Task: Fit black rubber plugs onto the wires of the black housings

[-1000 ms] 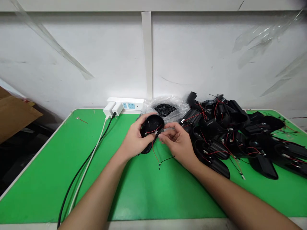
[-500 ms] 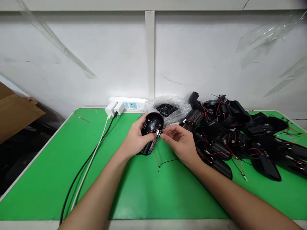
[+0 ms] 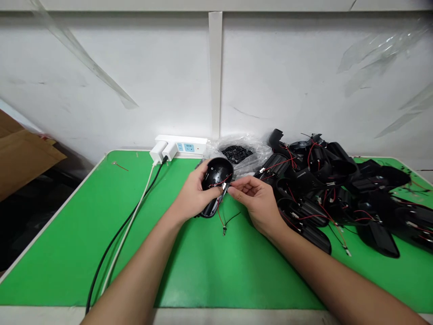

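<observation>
Fingers of left hand (image 3: 208,192) were closed on black housing (image 3: 216,170) | right fingertips (image 3: 237,189) held narrow, housing at 9 o'clock, axis 12–6

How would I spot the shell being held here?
On the green table, below the white power strip, find the person's left hand. Its rounded black plastic shell, with red wires, is the one in hand, apart from the heap of shells at right.

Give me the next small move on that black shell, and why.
Probably the right hand should pinch the silver terminal at the shell's edge: the left hand holds the black plastic shell steady, the right fingertips sit just beside the terminal, and a red lead hangs loose below.
</observation>
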Tool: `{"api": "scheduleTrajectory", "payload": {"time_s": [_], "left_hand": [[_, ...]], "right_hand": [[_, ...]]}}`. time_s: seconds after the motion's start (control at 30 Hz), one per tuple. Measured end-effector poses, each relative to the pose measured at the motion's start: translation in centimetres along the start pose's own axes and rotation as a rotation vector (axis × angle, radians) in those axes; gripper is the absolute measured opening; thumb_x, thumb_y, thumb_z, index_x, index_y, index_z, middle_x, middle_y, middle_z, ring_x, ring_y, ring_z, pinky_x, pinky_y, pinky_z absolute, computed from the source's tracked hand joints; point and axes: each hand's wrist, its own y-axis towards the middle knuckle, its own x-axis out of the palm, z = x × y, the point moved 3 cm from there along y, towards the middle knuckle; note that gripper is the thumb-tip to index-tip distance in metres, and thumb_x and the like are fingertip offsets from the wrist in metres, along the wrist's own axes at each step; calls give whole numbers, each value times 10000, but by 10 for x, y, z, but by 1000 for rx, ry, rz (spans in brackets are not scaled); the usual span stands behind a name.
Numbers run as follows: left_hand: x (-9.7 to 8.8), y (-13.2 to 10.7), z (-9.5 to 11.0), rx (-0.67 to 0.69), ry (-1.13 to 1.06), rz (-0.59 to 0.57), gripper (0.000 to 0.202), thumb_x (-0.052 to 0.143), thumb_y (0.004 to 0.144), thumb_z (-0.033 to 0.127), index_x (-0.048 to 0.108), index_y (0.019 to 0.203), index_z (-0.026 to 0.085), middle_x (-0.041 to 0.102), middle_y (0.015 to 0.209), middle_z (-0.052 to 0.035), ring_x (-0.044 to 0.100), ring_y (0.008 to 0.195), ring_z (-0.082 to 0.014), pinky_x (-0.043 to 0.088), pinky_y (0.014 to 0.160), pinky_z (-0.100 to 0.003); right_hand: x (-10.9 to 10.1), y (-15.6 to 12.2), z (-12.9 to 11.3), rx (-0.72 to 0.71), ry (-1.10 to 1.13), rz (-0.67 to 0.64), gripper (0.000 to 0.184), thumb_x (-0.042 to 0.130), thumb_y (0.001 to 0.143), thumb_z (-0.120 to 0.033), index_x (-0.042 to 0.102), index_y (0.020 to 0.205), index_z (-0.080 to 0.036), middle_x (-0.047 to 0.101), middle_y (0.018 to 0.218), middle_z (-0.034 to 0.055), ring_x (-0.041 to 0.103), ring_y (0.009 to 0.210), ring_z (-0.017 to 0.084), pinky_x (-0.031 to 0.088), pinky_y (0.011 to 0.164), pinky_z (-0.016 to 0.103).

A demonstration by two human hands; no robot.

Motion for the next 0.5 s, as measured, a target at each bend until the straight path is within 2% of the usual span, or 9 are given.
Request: {"api": "scheduleTrajectory", "payload": {"time_s": [0.17, 0.27, 0.37, 0.43, 0.5], "left_hand": [[1, -1, 1, -8, -24, -15, 602, 833, 677, 222, 671, 1256, 191, 737, 1095, -22, 662, 1075, -162, 549, 995, -270], [2, -3, -2, -90, -71, -44, 564, 843, 681, 253, 660, 1212, 198, 720, 967, 1, 668, 871, -135, 570, 820, -252], [2, -5, -8, -205, -144, -77, 489, 836, 695, 300, 638, 1135, 219, 667, 885, 40, 611, 692, -103, 524, 635, -230], [1, -7, -8, -215, -171, -95, 485, 835, 698, 302, 641, 1134, 215, 681, 954, 27, 636, 794, -113, 520, 666, -212], [1, -8, -7, -204, -187, -132, 554, 852, 698, 307, 649, 1205, 216, 709, 1101, 0, 652, 999, -137, 534, 778, -197]], "right_hand": [[1, 0, 3, 19, 25, 7, 260, 972, 687, -350, 794, 804, -202, 739, 780, 26, 650, 722, 145, 534, 706, 295], [1, 0, 4, 29, 29, 14, 274, 971, 681, -357, 776, 792, -198, 728, 778, 26, 641, 726, 150, 531, 704, 299], [1, -1, 2, 32, 39, -20, 283, 965, 698, -351, 750, 802, -198, 705, 777, 19, 621, 721, 139, 521, 696, 282], [2, -1, 1, 9, 65, -49, 304, 965, 709, -310, 736, 884, -213, 695, 832, 9, 626, 763, 132, 533, 735, 269], [2, -2, -1, -40, 102, -69, 418, 967, 708, -261, 712, 1039, -251, 703, 984, 13, 660, 900, 148, 554, 808, 271]]}}
